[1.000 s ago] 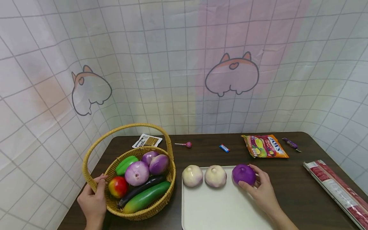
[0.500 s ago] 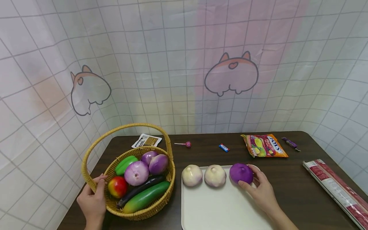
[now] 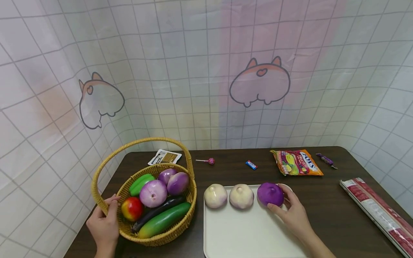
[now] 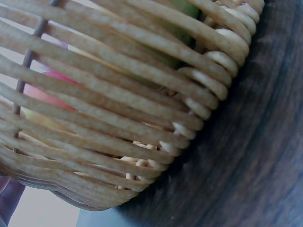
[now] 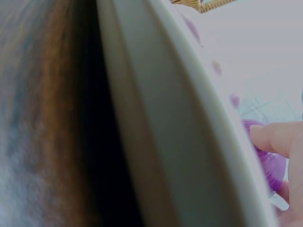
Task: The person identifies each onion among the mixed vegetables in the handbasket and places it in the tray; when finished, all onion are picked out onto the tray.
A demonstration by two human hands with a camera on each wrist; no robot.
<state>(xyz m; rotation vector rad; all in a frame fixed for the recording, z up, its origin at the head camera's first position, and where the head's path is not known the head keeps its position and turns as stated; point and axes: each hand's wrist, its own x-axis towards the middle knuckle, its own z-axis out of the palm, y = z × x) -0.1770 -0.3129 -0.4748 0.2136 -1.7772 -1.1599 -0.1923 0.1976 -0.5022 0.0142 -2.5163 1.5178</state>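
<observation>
My left hand (image 3: 104,222) grips the wicker basket (image 3: 175,234) at its left side, where the handle meets the rim. Inside lie a red-yellow fruit (image 3: 132,209), an eggplant (image 3: 171,204), a green cucumber-like vegetable (image 3: 164,220), a green pepper-like one (image 3: 140,184) and several purple onion-like ones (image 3: 153,194). With thumb and fingers my right hand (image 3: 295,213) holds a purple bulb-shaped vegetable (image 3: 270,194) at the far right of the white tray (image 3: 245,233). Two whitish garlic-like bulbs (image 3: 215,196) stand to its left. Close weave of the basket (image 4: 118,85) fills the left wrist view.
Along the table's back lie a flat packet (image 3: 165,157), a lollipop (image 3: 211,161), a small blue candy (image 3: 251,165), an orange candy bag (image 3: 297,163) and a purple-wrapped candy (image 3: 326,159). A long red-white package (image 3: 374,211) runs along the right. Curtains hang behind.
The purple bulb-shaped vegetable has shifted slightly left toward the whitish bulbs, still held by my right hand; in the last half second it barely moves. My left hand and the basket stay put.
</observation>
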